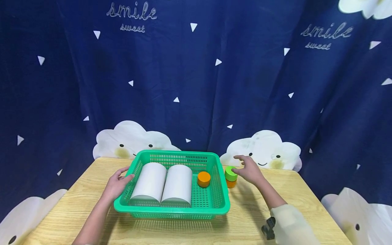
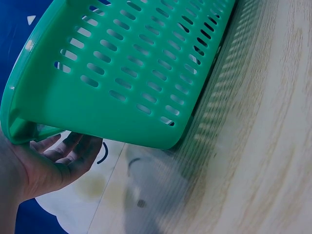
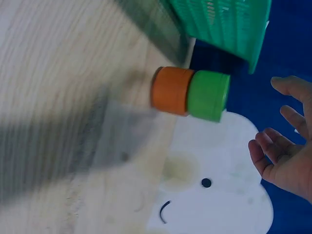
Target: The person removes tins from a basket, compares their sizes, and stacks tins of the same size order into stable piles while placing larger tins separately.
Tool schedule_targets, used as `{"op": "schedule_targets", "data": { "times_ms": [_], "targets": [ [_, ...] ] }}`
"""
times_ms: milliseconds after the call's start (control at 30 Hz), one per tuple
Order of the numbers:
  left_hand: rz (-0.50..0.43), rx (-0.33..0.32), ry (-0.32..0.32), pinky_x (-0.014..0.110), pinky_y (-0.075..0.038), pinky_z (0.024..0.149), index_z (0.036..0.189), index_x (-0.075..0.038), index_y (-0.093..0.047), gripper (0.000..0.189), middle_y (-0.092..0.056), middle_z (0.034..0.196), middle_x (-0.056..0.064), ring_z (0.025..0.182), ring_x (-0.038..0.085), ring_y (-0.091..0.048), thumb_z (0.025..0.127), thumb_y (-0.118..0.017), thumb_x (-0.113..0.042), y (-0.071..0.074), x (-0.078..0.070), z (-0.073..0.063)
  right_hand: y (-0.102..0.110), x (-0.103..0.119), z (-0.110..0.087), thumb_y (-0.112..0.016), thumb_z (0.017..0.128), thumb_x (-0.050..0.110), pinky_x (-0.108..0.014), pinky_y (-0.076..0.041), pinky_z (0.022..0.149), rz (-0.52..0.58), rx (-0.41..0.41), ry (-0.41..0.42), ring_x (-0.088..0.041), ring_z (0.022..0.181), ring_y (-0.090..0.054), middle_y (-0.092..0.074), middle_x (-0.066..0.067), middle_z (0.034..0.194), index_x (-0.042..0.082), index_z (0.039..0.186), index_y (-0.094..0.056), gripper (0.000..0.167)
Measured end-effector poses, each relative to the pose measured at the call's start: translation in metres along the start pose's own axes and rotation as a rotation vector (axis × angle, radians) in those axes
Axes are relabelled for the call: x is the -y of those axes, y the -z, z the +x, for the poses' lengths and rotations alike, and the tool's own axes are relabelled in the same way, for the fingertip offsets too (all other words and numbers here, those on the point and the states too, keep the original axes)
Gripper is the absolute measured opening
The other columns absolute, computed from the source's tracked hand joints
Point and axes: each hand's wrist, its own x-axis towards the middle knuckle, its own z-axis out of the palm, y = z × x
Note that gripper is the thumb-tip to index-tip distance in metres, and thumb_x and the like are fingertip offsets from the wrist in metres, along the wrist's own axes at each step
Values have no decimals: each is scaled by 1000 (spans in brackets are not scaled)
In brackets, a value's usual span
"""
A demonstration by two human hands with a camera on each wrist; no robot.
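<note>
My left hand [image 1: 117,184] grips the left side of a green plastic basket [image 1: 174,210], thumb over the rim. In the left wrist view its fingers [image 2: 73,151] curl below the basket's edge. Two white blocks with rounded tops, a left one [image 1: 149,180] and a right one [image 1: 177,183], lie side by side in the basket, with an orange cylinder [image 1: 203,179] to their right. Outside the basket's right wall, a green cylinder [image 1: 230,173] sits on another orange cylinder [image 1: 231,184]. Over this stack hovers my right hand [image 1: 250,170], fingers spread; the right wrist view shows a gap between them.
The wooden table [image 1: 275,190] extends in front and to both sides. Behind it hangs a dark blue curtain [image 1: 171,75] printed with clouds and small white triangles. A dark device [image 1: 268,228] is at my right sleeve [image 1: 291,224].
</note>
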Motion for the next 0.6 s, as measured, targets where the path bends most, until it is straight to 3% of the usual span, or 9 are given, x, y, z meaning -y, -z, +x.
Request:
{"op": "schedule_targets", "data": {
  "times_ms": [600],
  "targets": [
    [5,-9,0,34,-54,72,144,-1,-28,62,-54,125,32,90,22,-65,96,-51,-32,0,2,1,-22,55,2,-73,78,14,-43,-48,84,-29,123,199,-32,97,-56,-59,-16,107,6,109,-66,33]
  ]
}}
